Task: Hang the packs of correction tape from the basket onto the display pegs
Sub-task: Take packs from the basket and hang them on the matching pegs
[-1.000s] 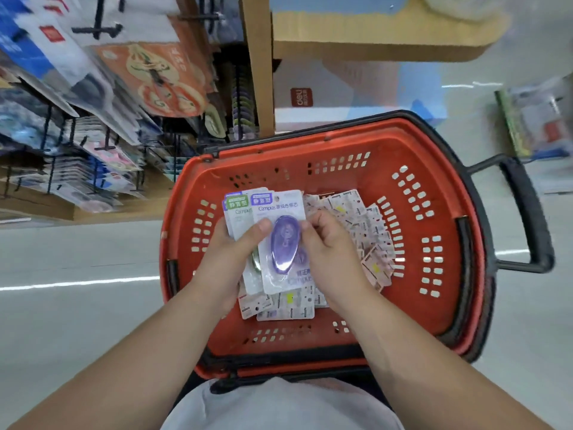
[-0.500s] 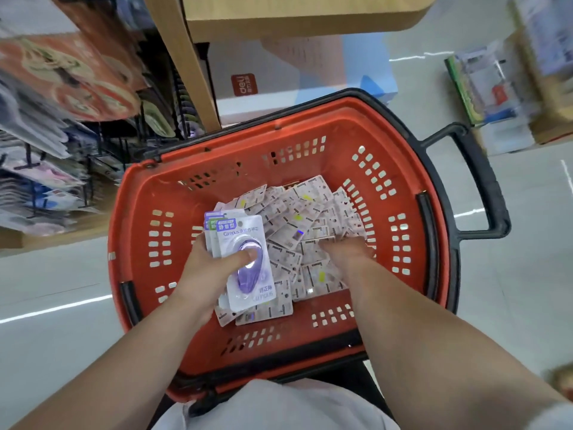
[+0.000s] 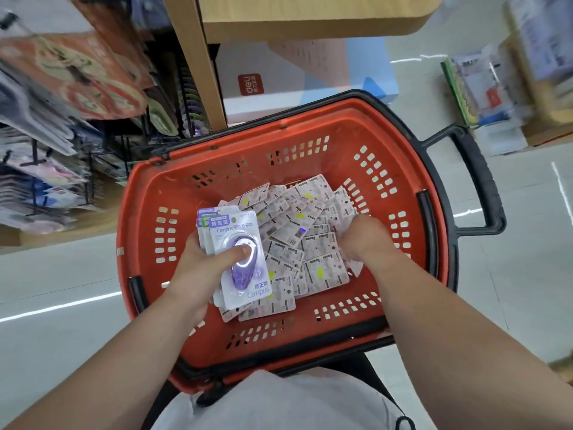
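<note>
Step in hand: you are gathering packs out of the basket; nothing is on a peg yet, by my reading.
Left hand: your left hand (image 3: 198, 268) grips a stack of correction-tape packs (image 3: 254, 290) fanned face-up over the basket's near left side, with the thumb pressed on the purple blister of the top pack.
Right hand: your right hand (image 3: 366, 240) is knuckles-up in the loose pile of packs (image 3: 297, 243). Its fingers are buried among the cards, so I cannot tell whether it has hold of one.
Task's things: the pile lies mostly printed-back up on the floor of the red basket (image 3: 217, 169). The display pegs (image 3: 91, 175) stand to the upper left, well apart from both hands and blurred.
Risk 1: the stack is held mainly by one thumb on a slick blister. Add another pack and the fan could slide apart, dropping cards into the basket or onto the shop floor (image 3: 62, 290).
Risk 2: packs in the pile overlap and face mixed ways. A blind pull may lift two at once, or bend a card at its hang hole.
Risk 3: if the stack is uneven, the hang holes won't line up, and threading onto a peg would likely snag.
Risk 4: the pegs look crowded with other goods, so a careless push could knock neighbours off.
</note>
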The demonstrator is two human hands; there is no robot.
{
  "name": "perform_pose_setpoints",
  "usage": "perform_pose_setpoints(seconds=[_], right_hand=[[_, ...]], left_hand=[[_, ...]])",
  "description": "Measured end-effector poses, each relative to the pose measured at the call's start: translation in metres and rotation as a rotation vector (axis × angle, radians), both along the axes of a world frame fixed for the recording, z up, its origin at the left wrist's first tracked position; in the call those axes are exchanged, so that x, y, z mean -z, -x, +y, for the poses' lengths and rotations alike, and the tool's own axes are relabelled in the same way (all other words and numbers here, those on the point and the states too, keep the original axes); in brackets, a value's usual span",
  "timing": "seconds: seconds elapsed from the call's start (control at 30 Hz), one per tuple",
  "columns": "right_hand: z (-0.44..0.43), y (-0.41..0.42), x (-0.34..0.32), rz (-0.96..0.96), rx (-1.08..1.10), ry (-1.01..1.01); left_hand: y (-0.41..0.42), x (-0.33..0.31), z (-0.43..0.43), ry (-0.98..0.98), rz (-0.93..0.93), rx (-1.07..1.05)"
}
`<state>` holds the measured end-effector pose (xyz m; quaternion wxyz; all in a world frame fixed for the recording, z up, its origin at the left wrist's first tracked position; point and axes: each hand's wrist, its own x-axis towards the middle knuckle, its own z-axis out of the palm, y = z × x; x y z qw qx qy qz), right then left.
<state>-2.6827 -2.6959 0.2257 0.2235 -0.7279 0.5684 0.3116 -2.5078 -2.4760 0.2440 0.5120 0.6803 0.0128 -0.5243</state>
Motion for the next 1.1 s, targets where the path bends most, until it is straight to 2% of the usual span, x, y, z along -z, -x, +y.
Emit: perform_pose_setpoints(seconds=[0.07, 0.13, 0.2, 0.27, 0.33, 0.47, 0.6, 0.8, 1.0, 1.07, 1.1], right_hand=[[-0.004, -0.001, -0.023, -0.151, 0.042, 0.068], [0.001, -0.005, -0.048, -0.455, 0.197, 0.006], [0.017, -0.012, -0.069, -0.809, 0.423, -0.227], [0.036, -0.019, -0.078, -0.987, 0.530, -0.466], [0.053, -0.028, -0.075, -1.021, 0.504, -0.582], [0.071, -0.041, -0.059, -1.058, 0.541, -0.604], [0.072, -0.048, -0.053, -1.111, 0.619, -0.671], [0.079, -0.058, -0.051, -1.129, 0.500, -0.737], [0.078, -0.066, -0.044, -1.063, 0.402, -0.702], [0.070, -0.066, -0.037, -1.009, 0.465, -0.660], [0.064, -0.066, -0.028, -0.979, 0.531, -0.568]], left_hand=[[0.000, -0.003, 0.001, -0.003, -0.007, -0.016], [0.000, -0.006, 0.001, -0.001, -0.008, -0.048], [0.002, -0.008, 0.001, 0.009, 0.021, -0.105], [0.004, -0.011, -0.001, 0.033, 0.076, -0.153], [0.006, -0.017, -0.004, 0.090, 0.134, -0.194], [0.006, -0.027, -0.008, 0.177, 0.206, -0.280], [-0.003, -0.022, -0.005, 0.145, 0.153, -0.300], [-0.011, -0.022, -0.006, 0.177, 0.142, -0.238], [-0.018, -0.012, -0.005, 0.156, 0.164, -0.243], [-0.021, -0.007, -0.006, 0.126, 0.157, -0.246], [-0.022, -0.003, -0.007, 0.091, 0.148, -0.256]])
